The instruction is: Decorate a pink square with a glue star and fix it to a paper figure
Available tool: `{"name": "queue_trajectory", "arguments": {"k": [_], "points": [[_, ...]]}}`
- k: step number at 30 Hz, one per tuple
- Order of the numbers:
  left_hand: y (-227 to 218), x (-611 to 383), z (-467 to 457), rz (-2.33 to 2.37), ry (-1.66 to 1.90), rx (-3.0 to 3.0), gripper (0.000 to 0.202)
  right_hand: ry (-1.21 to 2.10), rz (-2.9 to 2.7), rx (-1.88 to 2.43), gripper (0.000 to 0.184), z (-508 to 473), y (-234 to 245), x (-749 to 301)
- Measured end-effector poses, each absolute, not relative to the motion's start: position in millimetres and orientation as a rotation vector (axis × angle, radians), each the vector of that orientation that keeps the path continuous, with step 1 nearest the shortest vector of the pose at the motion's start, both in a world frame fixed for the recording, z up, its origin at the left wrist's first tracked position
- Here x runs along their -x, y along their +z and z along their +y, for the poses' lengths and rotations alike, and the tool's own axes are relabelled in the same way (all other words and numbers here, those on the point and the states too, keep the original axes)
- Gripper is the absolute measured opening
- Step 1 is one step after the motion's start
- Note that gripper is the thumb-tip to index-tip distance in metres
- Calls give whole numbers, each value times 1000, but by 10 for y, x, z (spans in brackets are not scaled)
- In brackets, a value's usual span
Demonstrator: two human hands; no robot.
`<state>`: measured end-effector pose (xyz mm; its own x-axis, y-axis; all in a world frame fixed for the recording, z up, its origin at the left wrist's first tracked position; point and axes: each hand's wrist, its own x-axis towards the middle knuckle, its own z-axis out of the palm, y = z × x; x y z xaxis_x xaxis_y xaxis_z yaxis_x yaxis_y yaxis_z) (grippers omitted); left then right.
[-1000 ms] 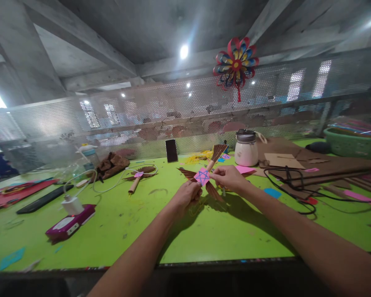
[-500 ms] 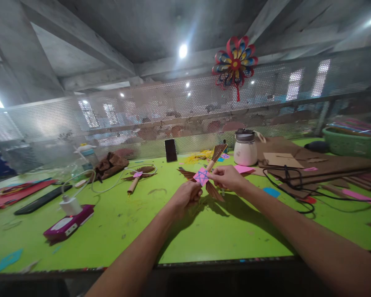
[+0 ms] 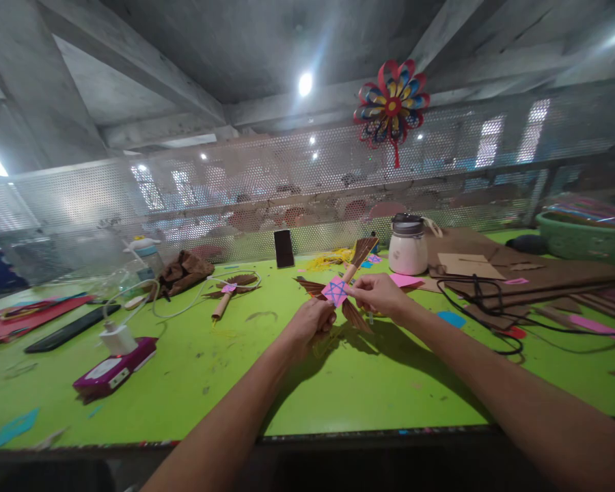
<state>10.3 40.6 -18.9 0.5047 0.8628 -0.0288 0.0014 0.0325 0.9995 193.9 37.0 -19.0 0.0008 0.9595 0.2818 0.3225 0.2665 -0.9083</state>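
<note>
Both hands hold a brown paper pinwheel [image 3: 356,316] above the green table [image 3: 195,369], in the middle of the view. A pink square with a blue star [image 3: 335,291] sits at its hub, and a rolled paper stick runs up and away from it. My left hand [image 3: 310,322] is closed around the lower left side of the pinwheel. My right hand [image 3: 378,294] pinches the right edge of the pink square. A second, similar brown pinwheel [image 3: 231,291] lies flat on the table to the left.
A white jar [image 3: 408,244] and a stack of brown paper [image 3: 523,273] with black cords [image 3: 484,301] lie at the right. A phone [image 3: 283,249] leans on the mesh screen. A charger on a purple box [image 3: 113,369] stands at the left. A green basket [image 3: 584,236] sits far right.
</note>
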Motion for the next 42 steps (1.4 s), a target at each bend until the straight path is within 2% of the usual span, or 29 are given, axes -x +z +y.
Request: {"name": "queue_trajectory", "arguments": {"k": [10,18,24,31,37,42], "points": [[-203,-96,455,841,829,-1375,15,802,-1479,1268,29,349,-146,-1950],[-220,-101,459,863,800,-1423,19,791,-1371,1219,39,411,-199,-1979],[-201,-112,397,876,779,-1458,16,936,-1139,1113,45,471,-190,-2049],[-173,-141,328,860,795,-1580,18,1168,-1078,947,43,436,-173,-2032],[-138,-173,255,869,834,-1687,20,1175,-1000,913,39,420,-170,-2012],[-205,-180,330,826,794,-1752,31,1129,-1086,927,36,423,-173,-2013]]}}
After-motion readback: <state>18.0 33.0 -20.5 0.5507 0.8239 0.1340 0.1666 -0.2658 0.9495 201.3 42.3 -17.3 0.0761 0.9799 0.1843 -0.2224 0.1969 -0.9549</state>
